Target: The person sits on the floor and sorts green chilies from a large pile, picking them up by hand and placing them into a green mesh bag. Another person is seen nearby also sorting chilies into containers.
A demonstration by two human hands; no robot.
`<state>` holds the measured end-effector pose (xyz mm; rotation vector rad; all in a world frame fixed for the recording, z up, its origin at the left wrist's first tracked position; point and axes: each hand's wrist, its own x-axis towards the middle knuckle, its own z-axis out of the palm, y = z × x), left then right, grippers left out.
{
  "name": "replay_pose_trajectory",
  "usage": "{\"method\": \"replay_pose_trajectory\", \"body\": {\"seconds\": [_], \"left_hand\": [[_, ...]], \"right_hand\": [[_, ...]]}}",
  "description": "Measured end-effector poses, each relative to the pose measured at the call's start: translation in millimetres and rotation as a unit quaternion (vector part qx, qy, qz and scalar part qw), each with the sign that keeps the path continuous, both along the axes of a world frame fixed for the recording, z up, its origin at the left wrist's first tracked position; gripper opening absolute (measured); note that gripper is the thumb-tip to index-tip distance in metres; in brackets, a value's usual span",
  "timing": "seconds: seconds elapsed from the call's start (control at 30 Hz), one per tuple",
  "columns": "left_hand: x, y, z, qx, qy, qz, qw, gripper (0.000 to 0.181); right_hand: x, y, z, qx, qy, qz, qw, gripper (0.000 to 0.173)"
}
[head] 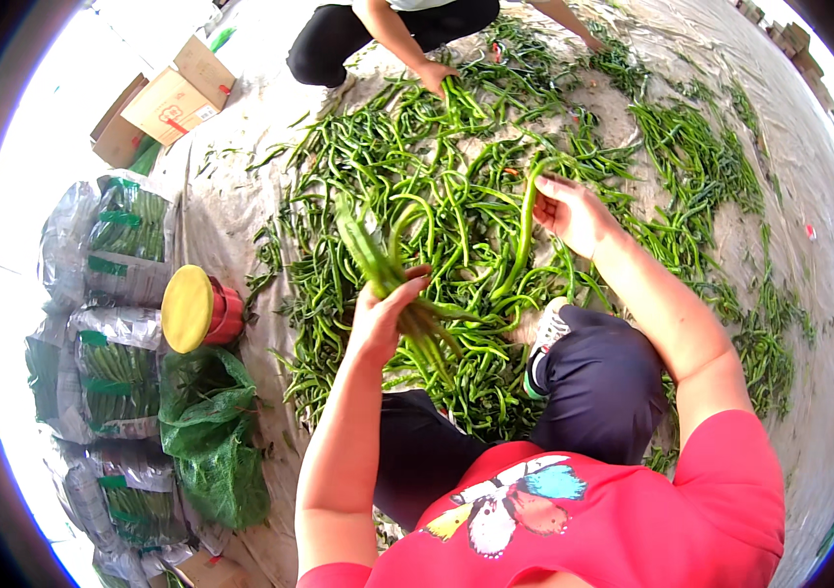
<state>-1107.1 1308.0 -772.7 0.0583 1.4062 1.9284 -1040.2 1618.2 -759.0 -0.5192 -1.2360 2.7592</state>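
A loose bunch of long green chili peppers is gripped in my left hand, its ends sticking out on both sides of the fist and partly blurred. My right hand pinches one long green pepper near its upper end; the pepper hangs downward in a slight curve. Below both hands spreads a wide heap of green peppers on a pale ground sheet. My shoe rests at the heap's near right side.
Across the heap a person crouches, one hand holding several peppers. To the left are a red bucket with a yellow lid, a green mesh sack and clear bags of packed peppers. An open cardboard box stands behind them.
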Motion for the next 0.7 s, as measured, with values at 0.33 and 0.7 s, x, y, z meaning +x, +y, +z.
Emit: {"method": "replay_pose_trajectory", "body": {"seconds": [0.33, 0.7], "left_hand": [[-16.1, 25.8, -2.7, 0.127, -0.008, -0.123, 0.984, 0.032], [-53.8, -6.3, -19.0, 0.250, -0.133, -0.010, 0.959, 0.038]], "right_hand": [[-105.2, -66.3, 27.1, -0.064, -0.002, 0.061, 0.996, 0.010], [-80.3, -95.7, 5.6, 0.199, -0.093, 0.397, 0.891, 0.043]]}}
